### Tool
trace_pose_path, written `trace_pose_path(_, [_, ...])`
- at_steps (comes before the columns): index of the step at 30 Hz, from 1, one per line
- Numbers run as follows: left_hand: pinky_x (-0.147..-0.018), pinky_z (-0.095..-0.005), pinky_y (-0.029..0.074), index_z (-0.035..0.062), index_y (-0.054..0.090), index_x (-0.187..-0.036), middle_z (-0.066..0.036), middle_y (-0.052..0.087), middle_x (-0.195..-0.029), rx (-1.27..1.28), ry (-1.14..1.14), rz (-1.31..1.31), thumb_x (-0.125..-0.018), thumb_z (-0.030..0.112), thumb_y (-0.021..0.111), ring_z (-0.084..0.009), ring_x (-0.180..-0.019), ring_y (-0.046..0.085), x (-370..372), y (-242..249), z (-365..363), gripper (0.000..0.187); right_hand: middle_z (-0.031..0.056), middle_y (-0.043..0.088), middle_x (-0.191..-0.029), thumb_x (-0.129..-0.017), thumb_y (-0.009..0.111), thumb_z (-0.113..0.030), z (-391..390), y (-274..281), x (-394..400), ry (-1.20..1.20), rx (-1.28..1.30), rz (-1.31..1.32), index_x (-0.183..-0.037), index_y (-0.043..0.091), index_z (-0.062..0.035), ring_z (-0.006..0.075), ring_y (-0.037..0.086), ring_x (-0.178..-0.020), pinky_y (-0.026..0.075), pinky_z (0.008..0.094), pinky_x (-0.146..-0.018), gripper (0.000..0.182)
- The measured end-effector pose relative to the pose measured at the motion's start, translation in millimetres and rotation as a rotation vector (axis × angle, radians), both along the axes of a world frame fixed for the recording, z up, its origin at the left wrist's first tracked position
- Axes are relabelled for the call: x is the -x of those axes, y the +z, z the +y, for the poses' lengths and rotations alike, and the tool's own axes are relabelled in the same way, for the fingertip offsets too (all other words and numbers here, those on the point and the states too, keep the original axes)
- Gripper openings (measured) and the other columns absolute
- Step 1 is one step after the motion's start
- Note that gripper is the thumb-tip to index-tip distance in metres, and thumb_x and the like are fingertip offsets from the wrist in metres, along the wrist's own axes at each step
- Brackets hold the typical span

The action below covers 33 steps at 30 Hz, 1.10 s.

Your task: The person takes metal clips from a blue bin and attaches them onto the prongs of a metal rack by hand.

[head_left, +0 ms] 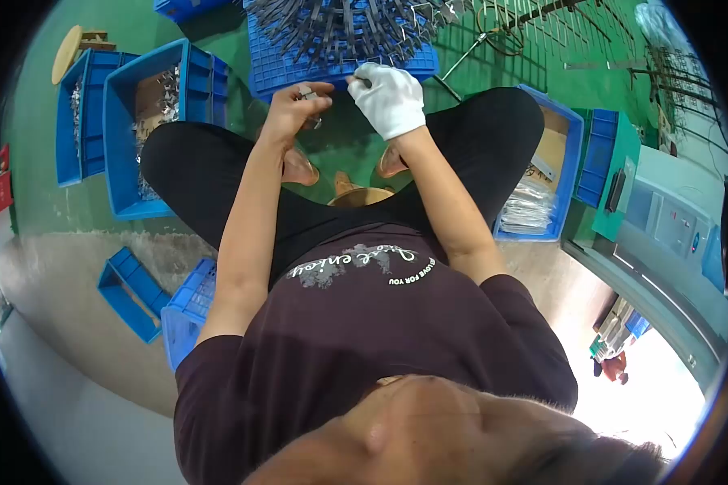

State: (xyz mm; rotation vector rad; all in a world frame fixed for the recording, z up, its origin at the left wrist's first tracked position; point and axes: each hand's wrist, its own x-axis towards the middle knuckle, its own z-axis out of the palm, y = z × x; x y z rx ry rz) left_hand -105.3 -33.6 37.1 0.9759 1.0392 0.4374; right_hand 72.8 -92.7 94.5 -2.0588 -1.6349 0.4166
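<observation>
Small metal pieces (307, 94) are held between the bent fingers of my bare left hand (292, 111), near the front edge of a blue crate (265, 69). A dense ring of dark metal prongs (344, 28) rests over that crate. My right hand (387, 99) wears a white glove and is at the crate's front edge, just below the prongs. Its fingers are curled together, and whatever they pinch is too small to make out. The two hands are apart.
Blue bins (120, 174) with metal parts stand at the left. At the right, a blue bin (573, 162) holds bundled silvery pieces (529, 207). Metal racks (578, 12) stand at the upper right. A distant person (615, 369) is at the lower right.
</observation>
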Motion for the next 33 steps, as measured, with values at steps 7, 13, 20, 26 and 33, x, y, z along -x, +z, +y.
trace_pose_path(7, [-0.063,-0.0228,0.045,-0.0002,0.069,-0.103,0.000,0.066,-0.088,-0.269,-0.127,0.091,-0.074,0.006,0.072,-0.0069,-0.073,0.057,-20,30,-34,0.030,0.0110,0.071,-0.084,-0.076,0.067,-0.030,-14,5,2,0.136,-0.014,0.313,-0.087,0.073,-0.0086,0.0287,0.068,-0.080,0.053,0.0373,-0.075,0.025])
trace_pose_path(13, [-0.069,-0.0236,0.047,-0.0040,0.060,-0.119,-0.004,0.064,-0.095,-0.238,-0.174,0.024,-0.069,0.006,0.071,-0.0087,-0.078,0.057,-33,42,-50,0.052,0.0114,0.068,-0.077,-0.076,0.069,-0.023,-25,10,-4,0.153,-0.020,0.248,-0.086,0.071,-0.0073,0.0288,0.066,-0.074,0.052,0.0367,-0.068,0.019])
trace_pose_path(20, [-0.063,-0.0214,0.046,0.0044,0.038,-0.144,-0.005,0.061,-0.104,-0.276,-0.233,-0.087,-0.068,0.007,0.073,-0.0084,-0.081,0.057,-32,46,-56,0.084,0.0125,0.068,-0.080,-0.077,0.068,-0.022,-36,25,-4,0.100,-0.124,0.261,-0.085,0.069,-0.0092,0.0323,0.066,-0.072,0.053,0.0388,-0.066,0.015])
trace_pose_path(26, [-0.055,-0.0181,0.043,0.0145,0.022,-0.153,-0.008,0.063,-0.106,-0.160,-0.184,-0.334,-0.064,0.002,0.073,-0.0068,-0.076,0.057,-30,61,-62,0.104,0.0118,0.068,-0.079,-0.076,0.069,-0.019,-40,30,-4,0.063,-0.119,0.433,-0.086,0.070,-0.0070,0.0300,0.066,-0.071,0.053,0.0372,-0.066,0.016])
trace_pose_path(33, [-0.054,-0.0168,0.041,0.0072,0.037,-0.147,-0.011,0.064,-0.082,0.017,-0.311,-0.525,-0.066,-0.001,0.065,-0.0049,-0.054,0.050,-16,73,-55,0.085,0.0117,0.069,-0.073,-0.075,0.073,-0.016,-39,14,-14,-0.066,-0.179,0.538,-0.085,0.069,-0.0031,0.0219,0.068,-0.064,0.053,0.0297,-0.062,0.017])
